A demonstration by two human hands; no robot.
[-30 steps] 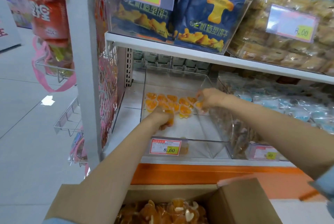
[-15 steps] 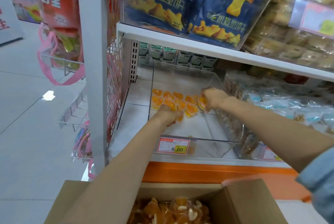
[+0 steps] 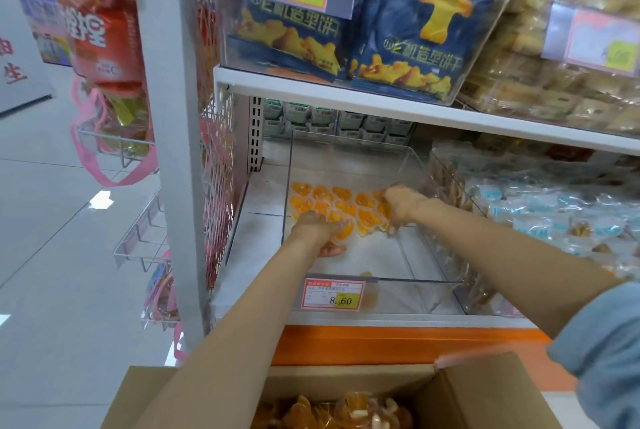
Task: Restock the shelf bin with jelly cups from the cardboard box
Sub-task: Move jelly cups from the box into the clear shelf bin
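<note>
Curled round jelly cups (image 3: 367, 217) in shelf bin (image 3: 377, 258), left hand (image 3: 317, 229) and right hand (image 3: 401, 203) apart; cardboard box (image 3: 485, 390) below, bodyward, nearer the left.

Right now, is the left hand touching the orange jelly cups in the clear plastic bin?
Touching. Head view shows left hand pinching orange jelly cups between fingers and thumb.

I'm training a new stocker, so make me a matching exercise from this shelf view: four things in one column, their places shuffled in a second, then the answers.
Things
1. cardboard box
2. 8.60 price tag
3. blue biscuit bags
4. jelly cups laid in rows

Places
A. on the upper shelf
B. front wall of the clear bin
C. bottom of the view, below the shelves
D. floor of the clear bin

Pairs: 1-C, 2-B, 3-A, 4-D
</note>
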